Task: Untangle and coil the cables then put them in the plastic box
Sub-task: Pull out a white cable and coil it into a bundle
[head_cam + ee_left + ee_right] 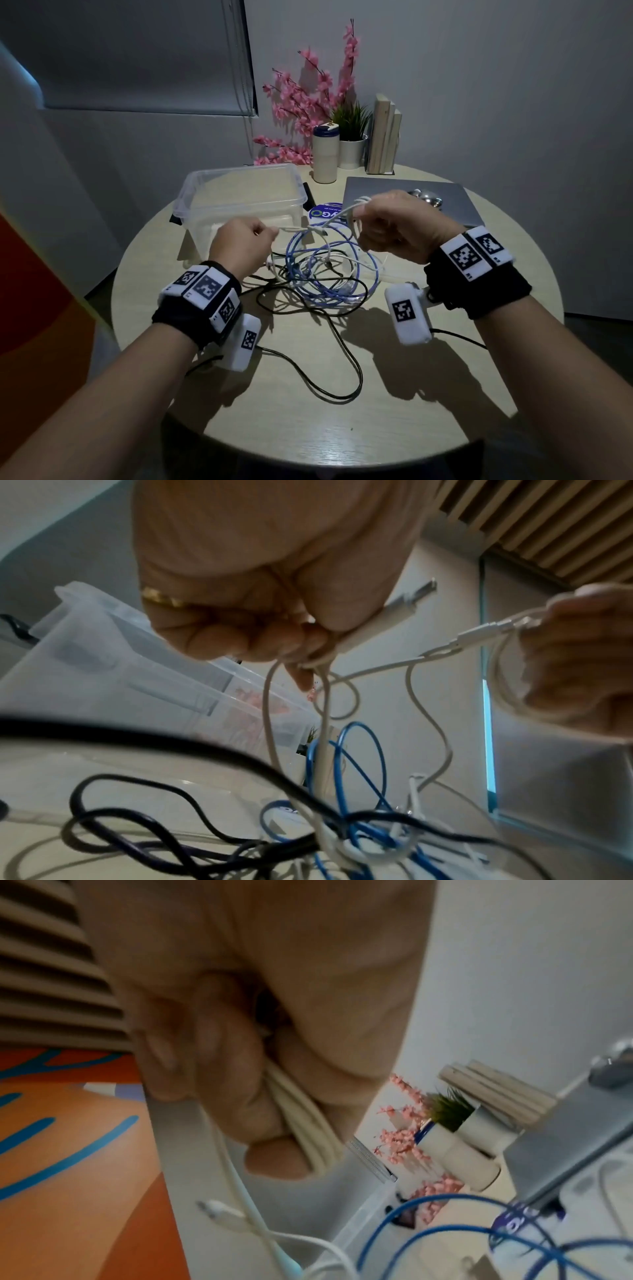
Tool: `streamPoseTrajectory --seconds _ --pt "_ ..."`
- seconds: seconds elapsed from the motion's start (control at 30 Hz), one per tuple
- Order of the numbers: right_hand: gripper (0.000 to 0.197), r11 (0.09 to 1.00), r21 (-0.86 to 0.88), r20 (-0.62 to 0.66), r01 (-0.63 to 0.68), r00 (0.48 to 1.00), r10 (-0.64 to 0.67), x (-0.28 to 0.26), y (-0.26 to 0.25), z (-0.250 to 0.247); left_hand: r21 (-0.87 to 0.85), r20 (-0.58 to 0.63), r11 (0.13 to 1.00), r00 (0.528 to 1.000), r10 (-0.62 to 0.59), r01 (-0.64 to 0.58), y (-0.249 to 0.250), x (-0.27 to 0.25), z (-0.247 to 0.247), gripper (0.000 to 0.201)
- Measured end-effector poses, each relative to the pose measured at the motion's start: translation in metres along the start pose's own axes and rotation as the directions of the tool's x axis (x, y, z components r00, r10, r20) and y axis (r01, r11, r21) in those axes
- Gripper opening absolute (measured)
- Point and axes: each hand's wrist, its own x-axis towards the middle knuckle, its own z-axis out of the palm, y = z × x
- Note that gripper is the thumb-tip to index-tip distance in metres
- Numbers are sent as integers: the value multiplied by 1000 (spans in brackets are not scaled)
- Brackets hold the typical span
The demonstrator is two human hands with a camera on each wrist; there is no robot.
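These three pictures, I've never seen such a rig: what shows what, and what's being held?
No machine: a person's bare hands, with cameras strapped to head and wrists. The head view looks down on a round table. The left hand pinches a white cable near its plug; the right hand grips coiled loops of it. Blue cable and black cable lie tangled below. The plastic box stands open behind. The other two pictures are wrist close-ups.
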Motion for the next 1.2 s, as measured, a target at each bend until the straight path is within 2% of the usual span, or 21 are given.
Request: streamPoseTrajectory --seconds 0.07,0.13,0.17,0.23,0.3,0.33,0.43,0.5,0.57,0.63,0.7,0.8,0.83,0.9,0.97,1.03,1.1,1.2 --pt "44 991 127 7 32 999 -33 1 -2 3 135 107 990 994 26 -41 -2 -2 4 25" --pt "52 979 203 17 35 999 -39 4 -5 6 194 145 970 982 119 -146 1 -6 7 14" --pt "53 975 220 25 26 999 -33 5 -6 8 175 151 955 965 213 -238 4 -9 9 27" --pt "55 970 243 34 10 999 -19 8 -7 11 80 192 905 897 398 -419 11 -14 11 50" --pt "57 963 270 28 6 999 -14 10 -8 13 -26 234 862 835 498 -506 18 -19 13 51" --pt "56 956 292 18 16 1000 -23 11 -8 13 -94 246 855 820 517 -511 20 -20 15 44" --pt "46 918 391 -51 63 998 -47 11 -12 15 -238 306 867 814 494 -437 21 -21 16 30" --pt "44 910 405 -127 92 991 -44 10 -14 15 -220 397 887 794 461 -405 17 -20 17 31" --pt "43 911 400 -182 97 983 -25 7 -15 17 -156 475 887 754 454 -436 15 -22 18 38" --pt "39 887 446 -205 121 978 -30 8 -14 20 -115 490 882 747 450 -456 15 -26 19 38" --pt "35 863 475 -261 171 964 -48 11 -12 22 -75 484 882 756 441 -466 15 -30 22 28" --pt "25 908 326 -340 261 929 -145 18 -6 20 -63 542 879 723 428 -473 12 -33 26 14" --pt "23 937 226 -356 264 918 -173 19 -4 19 -79 558 882 713 425 -464 10 -33 27 14" --pt "25 977 -102 -377 187 901 -212 20 2 18 -164 552 895 714 431 -414 9 -31 26 18" --pt "26 900 -430 -349 62 909 -230 18 8 14 -262 516 892 727 453 -370 11 -30 23 21" --pt "28 771 -635 -306 -39 930 -206 15 11 12 -336 458 869 744 487 -362 12 -27 19 23" --pt "31 676 -730 -286 -101 943 -168 16 14 10 -395 390 845 767 509 -360 12 -25 16 23" --pt "31 584 -802 -276 -127 945 -173 18 15 8 -445 316 826 803 506 -346 12 -25 12 23"
